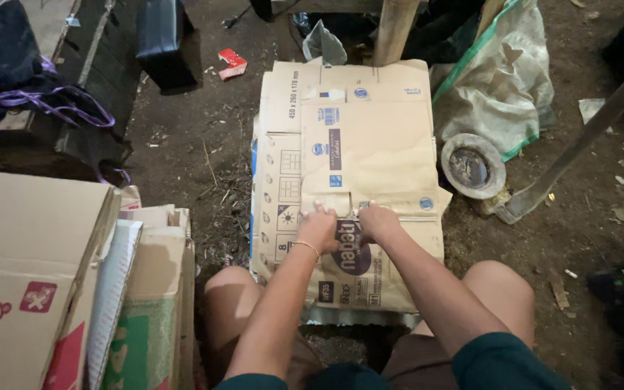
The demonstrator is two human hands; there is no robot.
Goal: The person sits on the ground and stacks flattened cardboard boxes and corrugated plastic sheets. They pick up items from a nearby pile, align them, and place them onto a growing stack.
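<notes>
The carrier is a bare dirt floor [189,159], dark and strewn with small scraps. At its middle lies a stack of flattened cardboard boxes [348,152], brown with blue and purple print. Just beside the stack's right edge sits a round grey disc [473,166], and behind it a crumpled woven sack [503,79] with a green stripe. A small red-and-white packet [232,63] lies towards the far left, near a dark upright container [162,43]. Along the near left edge stand more folded cartons [30,267]. A long grey bar [579,141] slants across the right side.
</notes>
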